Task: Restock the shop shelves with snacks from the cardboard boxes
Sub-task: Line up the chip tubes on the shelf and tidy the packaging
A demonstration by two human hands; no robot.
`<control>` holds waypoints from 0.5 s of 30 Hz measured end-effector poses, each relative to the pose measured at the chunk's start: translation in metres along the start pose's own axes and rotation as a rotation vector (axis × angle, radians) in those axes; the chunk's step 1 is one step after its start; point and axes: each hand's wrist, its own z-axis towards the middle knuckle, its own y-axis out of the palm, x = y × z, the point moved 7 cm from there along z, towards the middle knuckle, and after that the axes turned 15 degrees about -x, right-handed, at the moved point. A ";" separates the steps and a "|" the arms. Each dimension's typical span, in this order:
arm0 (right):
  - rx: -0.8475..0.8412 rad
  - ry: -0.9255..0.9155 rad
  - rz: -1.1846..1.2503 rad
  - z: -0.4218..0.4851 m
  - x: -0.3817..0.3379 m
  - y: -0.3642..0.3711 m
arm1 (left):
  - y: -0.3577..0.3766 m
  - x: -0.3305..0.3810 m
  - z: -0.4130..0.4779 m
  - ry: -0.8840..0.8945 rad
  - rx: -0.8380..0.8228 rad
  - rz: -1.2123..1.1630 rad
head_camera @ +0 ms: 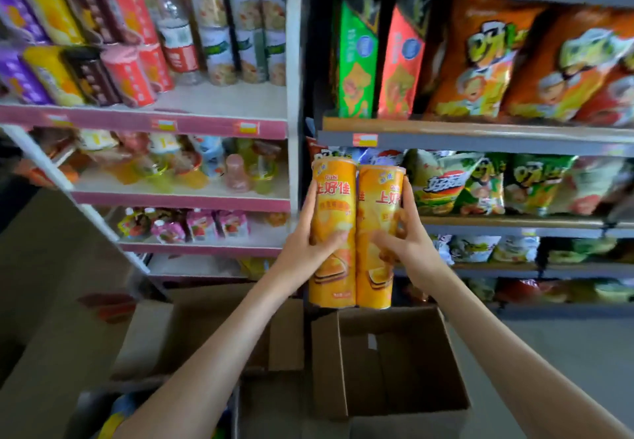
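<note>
Two tall orange snack canisters stand upright side by side in the air above an open cardboard box (391, 363). My left hand (305, 243) grips the left canister (332, 205) around its middle. My right hand (408, 239) grips the right canister (377, 267) the same way. The two canisters touch each other. They hang in front of the gap between the pink-edged shelf unit (182, 201) on the left and the grey shelf unit (480, 136) on the right. The box below looks bare inside where I can see it.
The left unit holds rows of canisters (127, 71) on top and jelly cups (192, 171) below. Crisp bags (480, 61) fill the right unit. A second cardboard box (206, 328) lies at lower left, with a box of colourful packets (116, 414) at the bottom edge.
</note>
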 end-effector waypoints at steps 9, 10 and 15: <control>0.249 -0.089 -0.038 -0.151 -0.051 -0.265 | 0.271 0.066 0.143 0.145 -0.236 0.140; 0.274 -0.104 -0.047 -0.169 -0.060 -0.293 | 0.297 0.076 0.159 0.174 -0.240 0.161; 0.392 -0.194 -0.120 -0.232 -0.104 -0.415 | 0.413 0.126 0.234 0.274 -0.301 0.245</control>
